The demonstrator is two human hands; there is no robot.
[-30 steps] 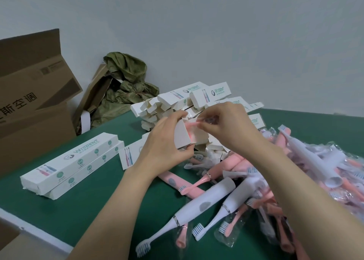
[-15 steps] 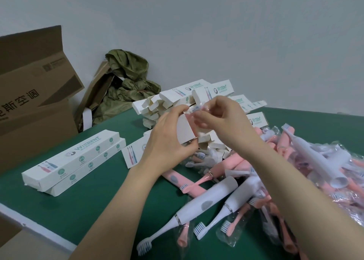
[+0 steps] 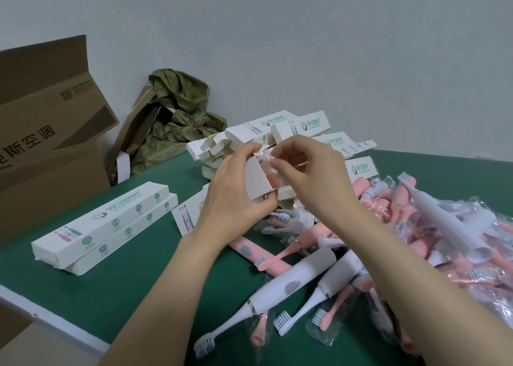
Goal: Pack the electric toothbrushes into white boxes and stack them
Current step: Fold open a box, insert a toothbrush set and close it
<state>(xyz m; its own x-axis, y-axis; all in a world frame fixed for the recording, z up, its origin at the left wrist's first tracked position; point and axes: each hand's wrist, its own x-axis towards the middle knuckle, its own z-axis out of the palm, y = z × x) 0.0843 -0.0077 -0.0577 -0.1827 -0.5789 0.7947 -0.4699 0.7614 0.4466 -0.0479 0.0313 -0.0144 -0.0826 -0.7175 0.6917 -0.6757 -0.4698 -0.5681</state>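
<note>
A: Hands?
B: Left hand [image 3: 236, 196] grips an open white box [image 3: 256, 181], held up off the table [image 3: 138, 282]. Right hand [image 3: 308, 177] pinches a clear wrapper [image 3: 268, 160] at the box mouth; something pink is inside it, too blurred to name.
A: What's in the way?
B: The hands hide part of the heap [image 3: 277, 132] of empty boxes behind. The right forearm crosses the pile [image 3: 416, 227] of pink and white toothbrushes, many bagged.
A: Nearer?
B: A white brush [image 3: 288, 285], bristles toward the table edge.
A: Left side?
B: A stack [image 3: 105, 221] of two shut boxes, well apart from the hands. Brown carton [image 3: 47, 132] far left; green cloth [image 3: 180, 116] against the wall.
</note>
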